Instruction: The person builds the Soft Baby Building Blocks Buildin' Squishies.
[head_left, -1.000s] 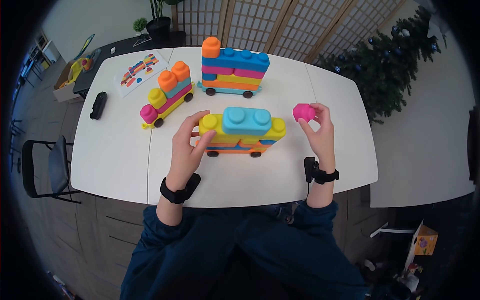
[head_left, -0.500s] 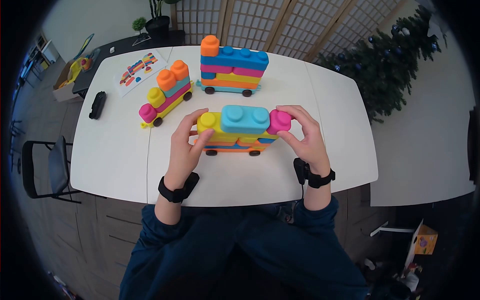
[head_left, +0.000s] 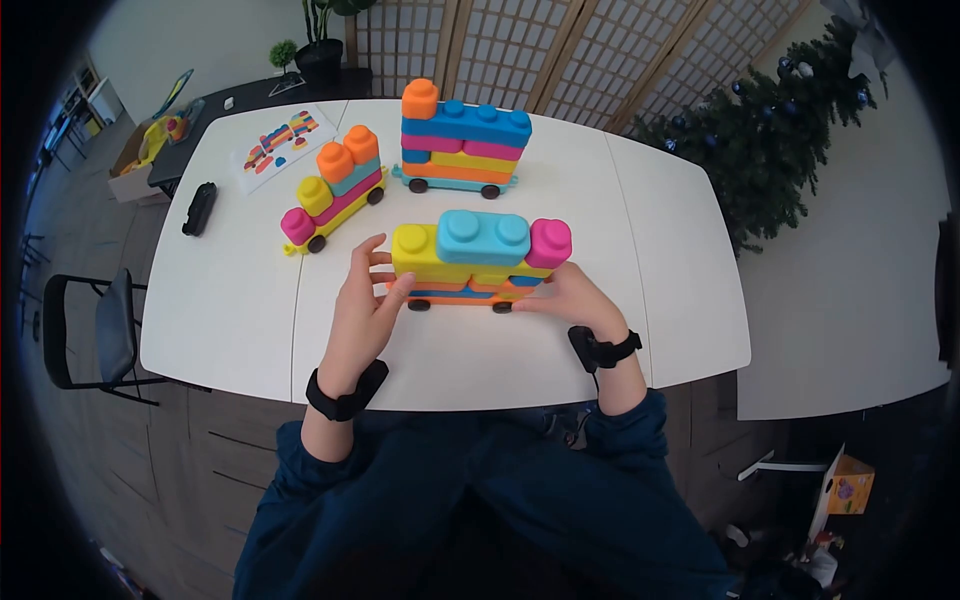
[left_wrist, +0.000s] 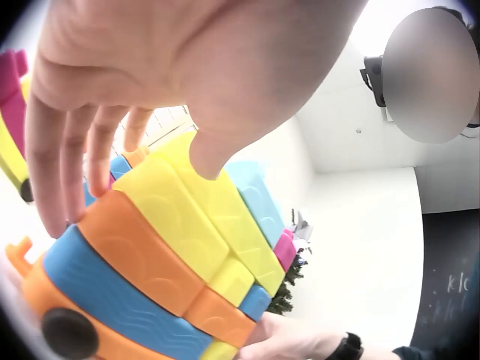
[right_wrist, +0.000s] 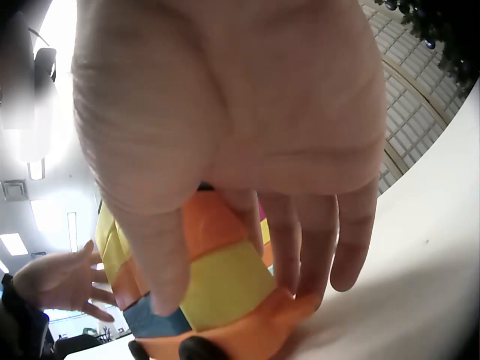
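Observation:
A toy block wagon (head_left: 470, 272) with dark wheels stands before me, stacked in yellow, orange and blue. On top sit a light blue block (head_left: 484, 238) and, at the right end, a pink block (head_left: 550, 243). My right hand (head_left: 585, 302) grips the wagon's lower right end, thumb on the near side and fingers round the end and far side. Around the left end, my left hand (head_left: 362, 308) is held loosely with fingers spread. Its thumb overlaps the yellow block (left_wrist: 180, 214) in the left wrist view.
Behind stands a taller block wagon (head_left: 465, 150); a smaller stepped one (head_left: 338, 193) is to its left. A picture sheet (head_left: 284, 142) and a black object (head_left: 199, 209) lie on the white table (head_left: 220, 320). A decorated tree (head_left: 770, 140) stands beyond the right edge.
The pink block went from the right side onto the wagon's right end. My right hand let go of it and moved down to the wagon's lower end. The left hand loosened and slipped slightly lower.

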